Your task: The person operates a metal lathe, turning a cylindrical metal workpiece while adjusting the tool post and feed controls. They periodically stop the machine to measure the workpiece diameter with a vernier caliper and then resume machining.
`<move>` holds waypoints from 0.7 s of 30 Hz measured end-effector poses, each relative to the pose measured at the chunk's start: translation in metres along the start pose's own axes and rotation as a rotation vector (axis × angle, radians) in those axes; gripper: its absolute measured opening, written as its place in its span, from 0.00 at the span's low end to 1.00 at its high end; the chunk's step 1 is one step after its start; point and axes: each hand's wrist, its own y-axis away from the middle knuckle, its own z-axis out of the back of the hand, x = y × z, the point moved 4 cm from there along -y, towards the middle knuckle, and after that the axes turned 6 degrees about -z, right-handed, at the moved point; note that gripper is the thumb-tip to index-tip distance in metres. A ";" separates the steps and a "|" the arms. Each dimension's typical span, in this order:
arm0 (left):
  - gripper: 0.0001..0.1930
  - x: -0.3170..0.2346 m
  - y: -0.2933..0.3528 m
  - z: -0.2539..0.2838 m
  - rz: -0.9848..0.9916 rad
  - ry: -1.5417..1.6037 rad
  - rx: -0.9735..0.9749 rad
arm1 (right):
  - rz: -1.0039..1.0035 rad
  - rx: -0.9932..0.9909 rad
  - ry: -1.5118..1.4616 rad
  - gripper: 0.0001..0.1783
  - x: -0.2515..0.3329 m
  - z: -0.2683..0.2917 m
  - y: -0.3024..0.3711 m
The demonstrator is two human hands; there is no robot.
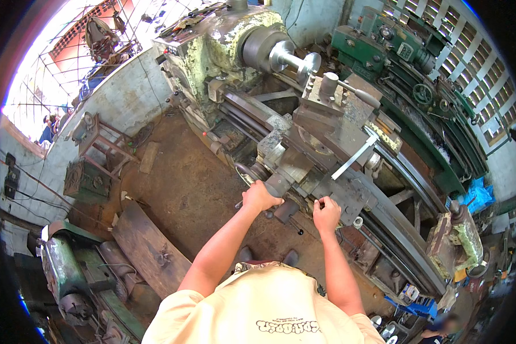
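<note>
My left hand is closed on a handwheel at the front of a large worn lathe. Next to it is a round metal collar. My right hand is curled, with its fingertips together at the front of the carriage; what they hold, if anything, is hidden. A spool-shaped shiny workpiece sits in the chuck, close to the tool post. On the carriage lies a metal caliper. Below my hands a ball-ended lever sticks out.
Behind stands a green lathe. At left are a wooden stand and a green metal box. Another machine and a wooden board are at lower left. A blue bin and part of another person show at lower right.
</note>
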 end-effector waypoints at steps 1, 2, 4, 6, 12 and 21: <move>0.55 -0.001 0.001 -0.001 -0.003 -0.005 -0.012 | -0.016 0.010 0.004 0.09 0.000 0.000 0.000; 0.55 -0.002 0.002 -0.002 -0.001 -0.021 -0.018 | 0.000 0.005 0.011 0.09 0.001 0.000 0.000; 0.54 -0.004 0.005 -0.003 -0.003 -0.038 -0.034 | -0.005 0.012 0.039 0.09 0.000 0.001 0.000; 0.53 -0.006 0.007 -0.004 -0.003 -0.067 -0.051 | 0.000 0.013 0.034 0.10 0.001 0.001 0.000; 0.53 -0.014 0.016 -0.008 -0.014 -0.170 -0.117 | -0.008 0.026 0.015 0.10 0.000 0.000 -0.001; 0.58 -0.017 0.020 -0.027 -0.050 -0.316 -0.283 | -0.013 0.011 -0.004 0.09 0.000 0.001 0.000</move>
